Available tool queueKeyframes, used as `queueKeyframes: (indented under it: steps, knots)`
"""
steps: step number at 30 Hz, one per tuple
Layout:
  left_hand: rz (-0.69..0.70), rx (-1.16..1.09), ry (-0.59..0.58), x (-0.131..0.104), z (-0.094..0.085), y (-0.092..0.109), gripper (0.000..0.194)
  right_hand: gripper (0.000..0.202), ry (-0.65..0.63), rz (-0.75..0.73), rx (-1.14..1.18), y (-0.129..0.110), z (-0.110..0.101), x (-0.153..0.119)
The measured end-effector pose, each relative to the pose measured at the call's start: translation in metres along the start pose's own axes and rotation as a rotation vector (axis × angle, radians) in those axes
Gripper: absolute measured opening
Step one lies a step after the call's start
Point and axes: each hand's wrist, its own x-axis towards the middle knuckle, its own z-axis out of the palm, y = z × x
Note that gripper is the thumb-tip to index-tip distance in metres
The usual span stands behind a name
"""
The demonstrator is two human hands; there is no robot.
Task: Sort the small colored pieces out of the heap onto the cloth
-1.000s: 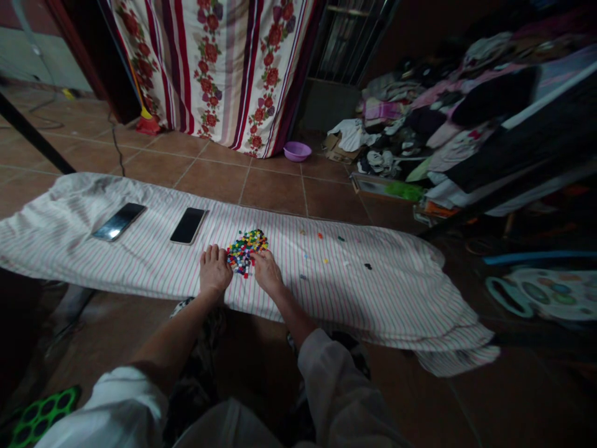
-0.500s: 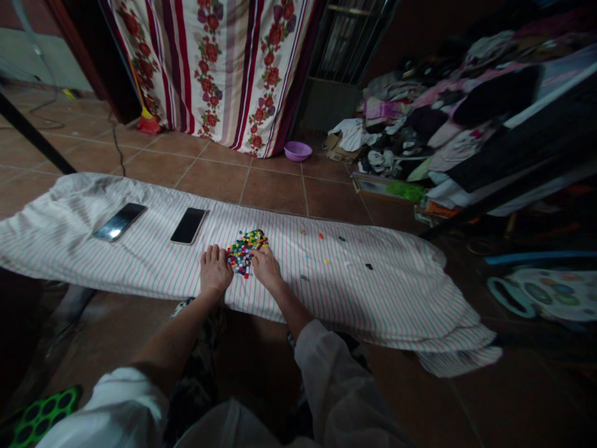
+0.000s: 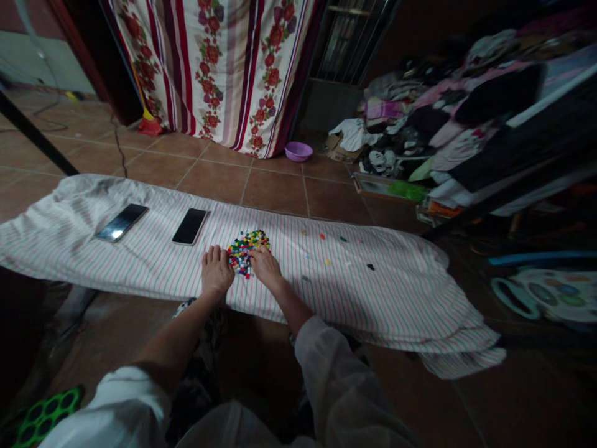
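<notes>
A pile of small multicoloured pieces (image 3: 245, 249) lies on a striped cloth (image 3: 373, 311). My left hand (image 3: 217, 270) rests flat at the pile's left edge, fingers stretched out. At the right side of the pile, my right hand (image 3: 265, 264) has its fingertips pinched together over the pieces; whatever is between them is too small to make out. Farther right on the cloth, small pieces are spread apart, among them a red one (image 3: 322, 236), a yellow one (image 3: 328, 262) and black ones (image 3: 370, 267).
Two phones lie left of the pile, one dark (image 3: 190, 226) and one reflecting light (image 3: 122, 223). Beyond the cloth are a purple basin (image 3: 298, 151), a floral curtain (image 3: 233, 74) and heaped clothes (image 3: 429, 118). Dark metal bars stand at both sides.
The whole view has shifted very slightly. Both hands keep nearly the same places at the pile, my right fingertips having moved a little among the pieces.
</notes>
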Motion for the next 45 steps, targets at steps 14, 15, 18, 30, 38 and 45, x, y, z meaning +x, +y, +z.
queueKeyframes:
  steps: [14,15,18,30,38,45]
  knots:
    - [-0.002,-0.019,0.009,0.000,-0.001,0.000,0.036,0.025,-0.033,-0.052,-0.010,0.001,-0.008,-0.002]
    - [-0.001,-0.019,0.009,0.000,-0.002,0.001,0.036,0.026,-0.055,-0.049,-0.021,0.000,-0.010,-0.001]
    - [0.004,-0.005,0.001,0.000,-0.003,0.001,0.036,0.025,-0.108,-0.026,-0.044,-0.004,-0.015,0.003]
    - [0.012,0.023,0.014,-0.001,0.001,-0.001,0.036,0.024,-0.113,-0.004,-0.057,-0.011,-0.021,0.003]
    - [0.011,0.004,0.006,-0.001,-0.003,0.001,0.036,0.024,-0.149,-0.018,-0.119,-0.013,-0.015,0.011]
    - [0.019,0.019,0.001,-0.001,-0.003,0.001,0.036,0.024,-0.083,0.021,-0.081,-0.015,-0.013,0.005]
